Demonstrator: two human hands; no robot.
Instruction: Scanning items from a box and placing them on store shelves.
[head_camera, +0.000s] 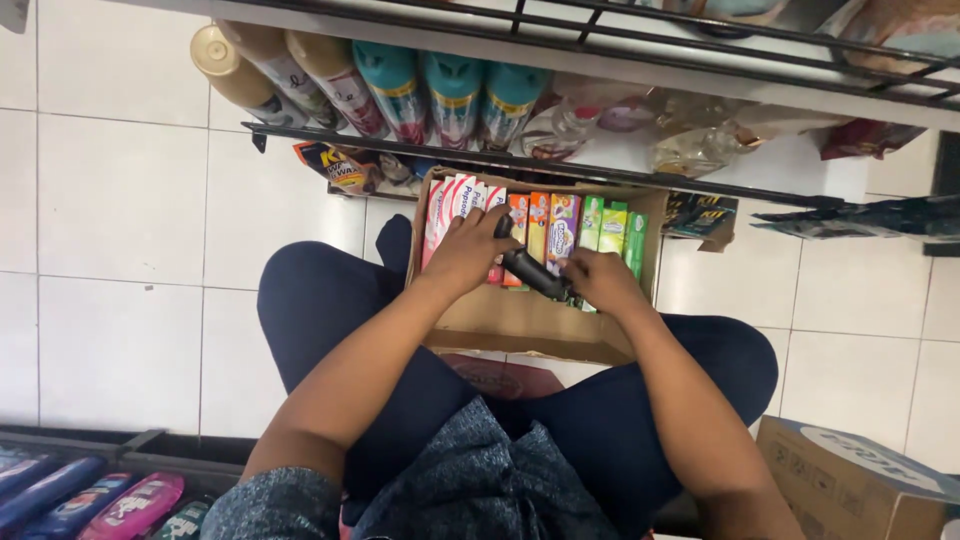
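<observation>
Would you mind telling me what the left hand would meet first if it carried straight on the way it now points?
Probably the upright red and white boxes in the cardboard box: the left hand already reaches their tops, though depth is unclear.

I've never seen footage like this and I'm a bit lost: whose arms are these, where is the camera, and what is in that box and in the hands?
There is only one picture, taken by a camera worn on a person's head and pointing down, so the two bare arms are that person's own. They crouch or sit on a white tiled floor, knees in dark blue trousers either side of an open brown cardboard box. Standing in the box is a row of small upright cartons, white-and-red, orange and green. The left hand rests on the white-and-red cartons. The right hand grips one end of a black handheld tool, which reaches across to the left hand's fingers; what kind of tool it is cannot be told. Above runs a black wire shelf holding teal-capped spray cans and bottles. Another brown carton sits at the lower right.
</observation>
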